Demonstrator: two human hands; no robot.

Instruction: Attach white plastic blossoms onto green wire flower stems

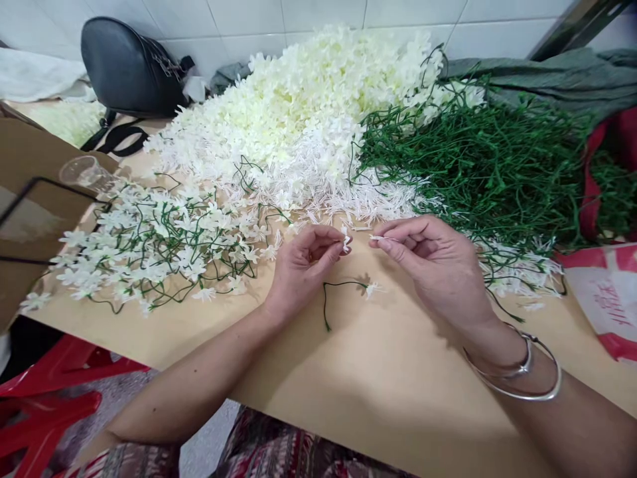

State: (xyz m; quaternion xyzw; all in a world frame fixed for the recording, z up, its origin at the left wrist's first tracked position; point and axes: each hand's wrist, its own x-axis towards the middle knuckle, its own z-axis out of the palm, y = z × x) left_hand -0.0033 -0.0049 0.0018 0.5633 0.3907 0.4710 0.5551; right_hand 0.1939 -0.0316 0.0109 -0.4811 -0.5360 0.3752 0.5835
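Note:
My left hand pinches a small white artificial flower piece between thumb and fingertips. Across a short gap, my right hand is closed on a thin white flower stamen. On the table below both hands lies a green stem with a white stamen tip. Left of my left hand is a spread of white flowers on green stems. Behind the hands, loose white stamens lie in front of a tall heap of cream-white petals.
A large pile of green stems fills the back right. A red and white bag sits at the right edge. A cardboard box, a clear plastic cup and a black backpack are on the left. Red stools stand below the table.

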